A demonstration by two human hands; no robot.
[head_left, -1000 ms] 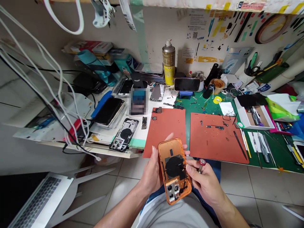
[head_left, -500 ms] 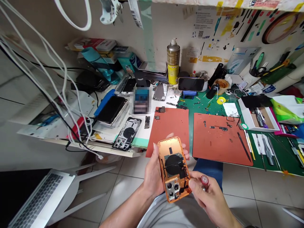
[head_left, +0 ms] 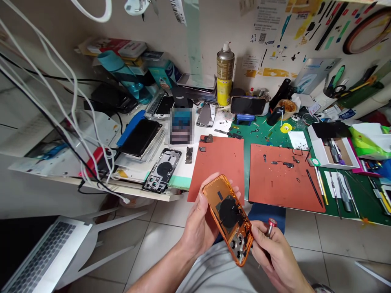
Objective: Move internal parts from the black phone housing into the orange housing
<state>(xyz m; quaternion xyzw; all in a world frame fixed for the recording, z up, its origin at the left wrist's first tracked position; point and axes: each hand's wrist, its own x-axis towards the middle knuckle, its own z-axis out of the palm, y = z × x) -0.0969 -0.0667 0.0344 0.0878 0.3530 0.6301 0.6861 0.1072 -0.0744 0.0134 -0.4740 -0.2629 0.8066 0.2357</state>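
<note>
An orange phone housing [head_left: 217, 198], its inner side facing up, is tilted above my lap. Its inside shows a dark round charging coil and a cluster of camera rings at the lower end. My left hand [head_left: 198, 221] grips the housing, thumb on the left edge and fingers around behind it to the far side. My right hand [head_left: 275, 248] is closed around a screwdriver [head_left: 271, 226] with a red cap, whose tip is hidden. The fingertips of that hand touch the housing's lower right edge.
Two reddish-brown mats [head_left: 220, 167] lie on the bench, the right one [head_left: 284, 183] holding small phone parts. A black phone frame [head_left: 163, 170] lies left of them. Tweezers and screwdrivers [head_left: 345, 197] rest at the right. An open laptop [head_left: 51, 252] is low at the left, near hanging white cables [head_left: 75, 85].
The housing has tipped over to the right and its lower end has swung rightward. My right hand has shifted slightly right with the screwdriver; the left hand still holds the housing.
</note>
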